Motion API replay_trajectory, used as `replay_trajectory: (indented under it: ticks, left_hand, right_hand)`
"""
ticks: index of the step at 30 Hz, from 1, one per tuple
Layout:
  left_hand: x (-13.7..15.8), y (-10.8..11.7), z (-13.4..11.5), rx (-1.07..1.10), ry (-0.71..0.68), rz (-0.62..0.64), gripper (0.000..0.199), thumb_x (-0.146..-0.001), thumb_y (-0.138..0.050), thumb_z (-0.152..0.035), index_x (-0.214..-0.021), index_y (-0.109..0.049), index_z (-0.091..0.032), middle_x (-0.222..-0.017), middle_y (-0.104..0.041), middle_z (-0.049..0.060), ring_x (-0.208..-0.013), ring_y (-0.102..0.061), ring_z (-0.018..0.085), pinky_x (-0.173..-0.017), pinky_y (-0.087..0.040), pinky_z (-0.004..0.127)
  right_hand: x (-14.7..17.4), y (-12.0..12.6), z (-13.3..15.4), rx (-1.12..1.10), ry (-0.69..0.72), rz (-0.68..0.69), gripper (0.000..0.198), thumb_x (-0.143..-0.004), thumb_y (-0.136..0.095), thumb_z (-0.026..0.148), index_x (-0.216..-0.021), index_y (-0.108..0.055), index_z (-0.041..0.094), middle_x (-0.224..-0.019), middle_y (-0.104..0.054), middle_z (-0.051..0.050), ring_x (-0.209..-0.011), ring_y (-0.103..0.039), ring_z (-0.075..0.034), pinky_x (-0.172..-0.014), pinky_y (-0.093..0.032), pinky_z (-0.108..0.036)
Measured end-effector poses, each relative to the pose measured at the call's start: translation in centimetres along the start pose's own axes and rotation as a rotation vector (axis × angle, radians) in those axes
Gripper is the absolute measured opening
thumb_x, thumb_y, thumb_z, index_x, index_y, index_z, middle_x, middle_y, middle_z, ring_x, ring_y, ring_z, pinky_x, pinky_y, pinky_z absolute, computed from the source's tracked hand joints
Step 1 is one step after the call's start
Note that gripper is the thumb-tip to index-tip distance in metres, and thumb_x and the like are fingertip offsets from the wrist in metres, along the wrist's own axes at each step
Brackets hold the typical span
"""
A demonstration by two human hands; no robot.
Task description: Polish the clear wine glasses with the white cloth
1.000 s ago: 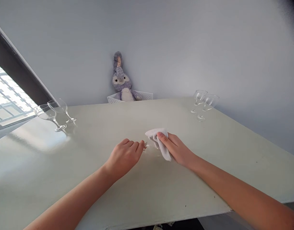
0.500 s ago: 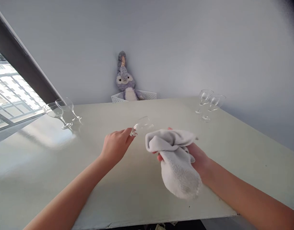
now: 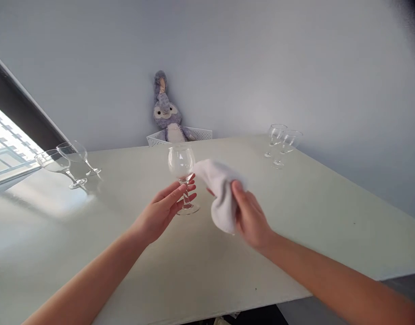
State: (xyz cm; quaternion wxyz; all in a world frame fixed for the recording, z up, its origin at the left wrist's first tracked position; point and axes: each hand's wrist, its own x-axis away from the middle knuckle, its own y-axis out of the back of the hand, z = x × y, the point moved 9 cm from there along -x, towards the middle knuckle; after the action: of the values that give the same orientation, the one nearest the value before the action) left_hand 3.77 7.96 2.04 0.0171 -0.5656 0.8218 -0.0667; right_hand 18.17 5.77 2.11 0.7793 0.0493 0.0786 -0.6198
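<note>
A clear stemmed wine glass (image 3: 181, 161) is upright near the middle of the view. My left hand (image 3: 160, 211) grips its stem, thumb in front and fingertips showing on the far side. I cannot tell whether its foot rests on the table. My right hand (image 3: 253, 215) is closed round a bunched white cloth (image 3: 224, 198), blurred at its upper end. The cloth is just right of the bowl; whether they touch I cannot make out.
Two wine glasses (image 3: 54, 161) stand at the left by the window (image 3: 7, 142), and two more (image 3: 288, 140) at the far right of the pale table (image 3: 315, 203). Against the wall, a plush rabbit (image 3: 166, 110) sits in a white basket (image 3: 203, 134).
The glass was tilted over to the right and is now upright in my left hand. My right hand has turned and lifted, bringing the cloth up and left towards the bowl.
</note>
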Motion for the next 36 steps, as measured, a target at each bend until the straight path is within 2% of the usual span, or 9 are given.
replay_trajectory:
  ticks: [5, 10, 15, 18, 20, 24, 27, 32, 36]
  left_hand:
    - [0.4, -2.2, 0.1, 0.041, -0.004, 0.058, 0.040, -0.091, -0.043, -0.040, -0.131, -0.045, -0.035, -0.130, -0.053, 0.000, -0.118, -0.049, 0.023, -0.098, -0.042, 0.038]
    - [0.7, -2.7, 1.2, 0.028, 0.060, 0.099, 0.042, -0.091, -0.043, -0.035, -0.132, -0.044, -0.035, -0.131, -0.052, -0.001, -0.123, -0.045, 0.022, -0.100, -0.039, 0.037]
    - [0.9, -2.9, 1.6, -0.053, 0.123, 0.203, 0.045, -0.086, -0.036, -0.024, -0.128, -0.050, -0.029, -0.123, -0.058, 0.002, -0.117, -0.049, 0.026, -0.090, -0.045, 0.041]
    - [1.0, -3.2, 0.8, -0.102, 0.080, 0.240, 0.046, -0.082, -0.035, -0.019, -0.121, -0.057, -0.025, -0.122, -0.058, 0.003, -0.119, -0.046, 0.027, -0.094, -0.042, 0.045]
    - [1.0, -2.9, 0.1, -0.116, 0.032, 0.198, 0.041, -0.084, -0.036, -0.023, -0.116, -0.061, -0.027, -0.124, -0.057, 0.001, -0.123, -0.043, 0.026, -0.100, -0.037, 0.045]
    - [0.6, -1.1, -0.5, -0.114, -0.025, 0.023, 0.035, -0.088, -0.041, -0.039, -0.119, -0.057, -0.033, -0.132, -0.051, -0.003, -0.133, -0.032, 0.023, -0.107, -0.030, 0.041]
    - [0.4, 0.4, -1.5, -0.090, -0.109, -0.072, 0.039, -0.086, -0.049, -0.041, -0.124, -0.053, -0.032, -0.137, -0.047, -0.001, -0.134, -0.031, 0.024, -0.108, -0.028, 0.040]
    - [0.5, 0.0, -2.2, 0.034, -0.099, 0.029, 0.041, -0.084, -0.057, -0.034, -0.123, -0.054, -0.025, -0.131, -0.053, 0.006, -0.125, -0.044, 0.027, -0.103, -0.037, 0.040]
    - [0.6, -0.1, -2.4, 0.113, -0.140, 0.051, 0.039, -0.085, -0.055, -0.033, -0.123, -0.055, -0.024, -0.133, -0.051, 0.006, -0.126, -0.042, 0.026, -0.103, -0.039, 0.039]
  right_hand:
    - [0.0, -2.9, -0.3, -0.191, -0.106, 0.118, 0.038, -0.088, -0.043, 0.052, -0.105, -0.061, 0.023, -0.093, -0.061, -0.006, -0.091, -0.055, -0.021, -0.077, -0.046, -0.034]
    - [-0.3, -2.4, -0.8, -0.103, -0.111, 0.097, 0.026, -0.085, -0.054, 0.046, -0.092, -0.062, 0.022, -0.080, -0.056, 0.000, -0.075, -0.050, -0.014, -0.066, -0.040, -0.027]
    - [-0.7, -3.0, -0.6, -0.106, -0.084, 0.176, 0.019, -0.080, -0.061, 0.038, -0.089, -0.064, 0.022, -0.077, -0.054, 0.001, -0.072, -0.049, -0.012, -0.063, -0.039, -0.025]
    - [-0.8, -3.0, -0.2, -0.114, -0.067, 0.184, 0.010, -0.078, -0.062, 0.028, -0.085, -0.064, 0.021, -0.076, -0.054, 0.001, -0.069, -0.049, -0.011, -0.060, -0.039, -0.024]
    - [-0.9, -2.7, -0.1, -0.115, -0.070, 0.156, 0.005, -0.075, -0.062, 0.022, -0.081, -0.062, 0.021, -0.074, -0.054, 0.002, -0.066, -0.049, -0.011, -0.057, -0.039, -0.023]
    - [-0.8, -2.7, -0.1, -0.077, -0.074, 0.165, 0.008, -0.070, -0.061, 0.014, -0.075, -0.057, 0.020, -0.071, -0.054, 0.003, -0.061, -0.048, -0.010, -0.053, -0.038, -0.022]
    - [-0.5, -3.1, -0.4, -0.044, -0.085, 0.192, 0.017, -0.067, -0.065, 0.013, -0.074, -0.051, 0.020, -0.068, -0.050, 0.005, -0.060, -0.045, -0.009, -0.051, -0.037, -0.021]
    - [-0.4, -3.2, -1.5, -0.165, -0.183, 0.202, 0.039, -0.067, -0.075, 0.029, -0.076, -0.038, 0.022, -0.070, -0.055, 0.005, -0.060, -0.049, -0.010, -0.051, -0.041, -0.022]
    - [-0.2, -3.3, -2.1, -0.300, -0.278, 0.224, 0.044, -0.064, -0.077, 0.034, -0.078, -0.038, 0.021, -0.068, -0.058, 0.006, -0.057, -0.052, -0.009, -0.048, -0.039, -0.020]
